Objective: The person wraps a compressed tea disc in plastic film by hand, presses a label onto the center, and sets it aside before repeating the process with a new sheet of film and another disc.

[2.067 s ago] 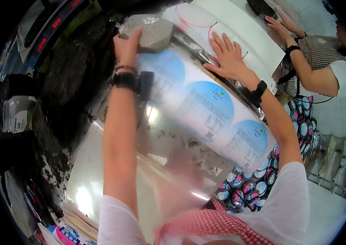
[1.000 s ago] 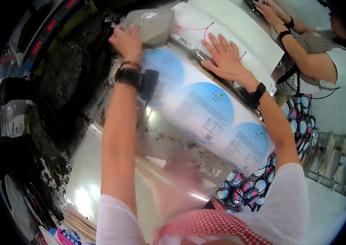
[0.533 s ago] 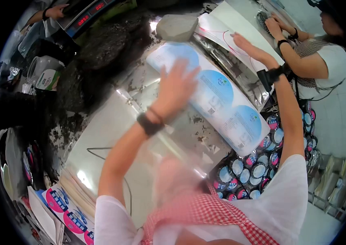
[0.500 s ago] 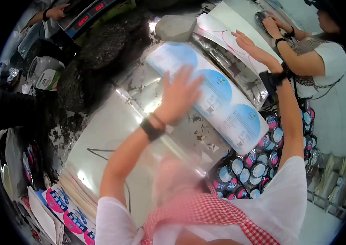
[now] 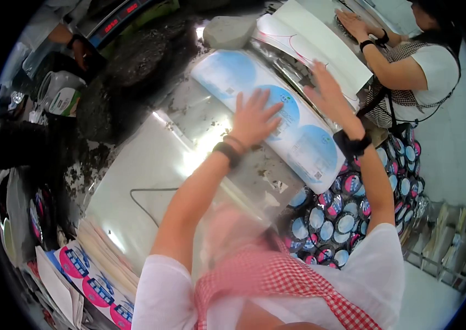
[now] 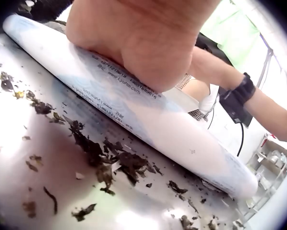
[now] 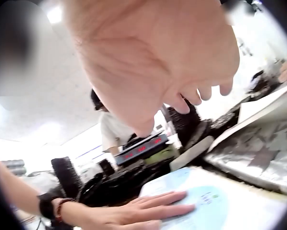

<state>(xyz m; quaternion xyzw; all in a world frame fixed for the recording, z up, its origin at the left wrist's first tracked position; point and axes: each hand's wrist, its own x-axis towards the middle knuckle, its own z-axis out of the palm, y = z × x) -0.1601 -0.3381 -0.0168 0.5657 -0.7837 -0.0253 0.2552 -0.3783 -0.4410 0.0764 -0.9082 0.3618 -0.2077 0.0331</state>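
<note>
A white printed film roll or stack with blue circles [image 5: 293, 126] lies diagonally on the worktop. My left hand [image 5: 254, 118] rests on its near side, fingers spread; in the left wrist view the heel of that hand [image 6: 134, 52] presses the white film [image 6: 182, 136]. Beyond the far edge, my right hand [image 5: 332, 98] is held with straight fingers and grips nothing. The right wrist view shows its palm [image 7: 158, 57] raised above the film [image 7: 201, 201] and my left hand [image 7: 129, 213]. A grey block [image 5: 228, 32] sits at the film's upper left end.
White sheets with pink lines [image 5: 282, 36] lie behind. Dark flakes [image 6: 105, 158] litter the metal worktop. Dark stacks [image 5: 139, 55] and a scale display [image 5: 120, 19] are at upper left, round packages [image 5: 326, 225] at right. Another person [image 5: 403, 66] works at the upper right.
My left hand has left the grey block and come down onto the printed film. My right hand has shifted from the white sheet to just past the film's far edge.
</note>
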